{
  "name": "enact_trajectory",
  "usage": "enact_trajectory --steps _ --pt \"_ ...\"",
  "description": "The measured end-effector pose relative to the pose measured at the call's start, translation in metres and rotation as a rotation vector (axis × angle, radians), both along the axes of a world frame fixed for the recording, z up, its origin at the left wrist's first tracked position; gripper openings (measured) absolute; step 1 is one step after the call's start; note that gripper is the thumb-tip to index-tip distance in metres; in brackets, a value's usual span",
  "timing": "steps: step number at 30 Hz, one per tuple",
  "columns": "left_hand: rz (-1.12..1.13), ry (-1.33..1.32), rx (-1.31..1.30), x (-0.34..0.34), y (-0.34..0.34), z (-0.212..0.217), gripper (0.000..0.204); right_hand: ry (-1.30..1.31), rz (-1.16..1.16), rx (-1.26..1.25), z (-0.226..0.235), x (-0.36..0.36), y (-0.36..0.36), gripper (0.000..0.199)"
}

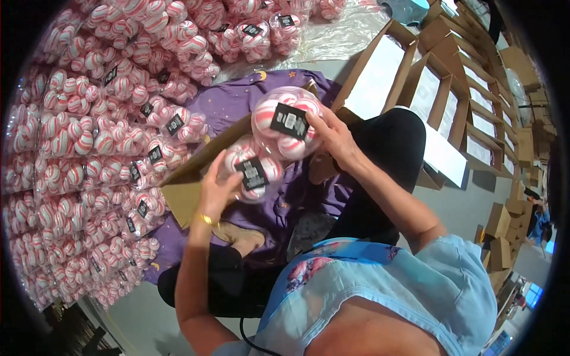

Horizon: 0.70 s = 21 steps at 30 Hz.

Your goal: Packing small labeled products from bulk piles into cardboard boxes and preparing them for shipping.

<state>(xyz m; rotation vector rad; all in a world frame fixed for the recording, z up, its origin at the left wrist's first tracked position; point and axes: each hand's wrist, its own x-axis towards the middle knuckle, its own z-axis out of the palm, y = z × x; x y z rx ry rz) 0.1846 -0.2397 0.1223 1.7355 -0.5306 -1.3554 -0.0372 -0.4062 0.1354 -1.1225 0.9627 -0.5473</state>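
My left hand is closed around the side of a clear plastic pack of red-and-white striped balls with a black label. Its fingers are partly behind the pack. A second pack of striped balls, also black-labelled, is gripped from its right side by my right hand, thumb on the front. This one sits higher and farther away, and the two packs nearly touch or overlap. Beneath both is an opened cardboard box, largely hidden by the packs and my hands.
Many similar striped-ball packs are heaped along the left and far side. A purple patterned cloth lies under the box, by my feet and legs. Open cardboard boxes with white sheets inside stand at right. Clear plastic sheeting lies beyond.
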Motion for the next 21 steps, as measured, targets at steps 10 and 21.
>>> enact_trajectory --steps 10,21 --pt "-0.203 0.169 0.082 0.048 -0.078 -0.182 0.069 0.694 0.156 -0.338 -0.167 0.018 -0.067 0.05" --pt "-0.031 -0.192 -0.06 0.124 -0.047 -0.066 0.029 0.85 0.493 -1.045 -0.083 0.118 -0.089 0.044"
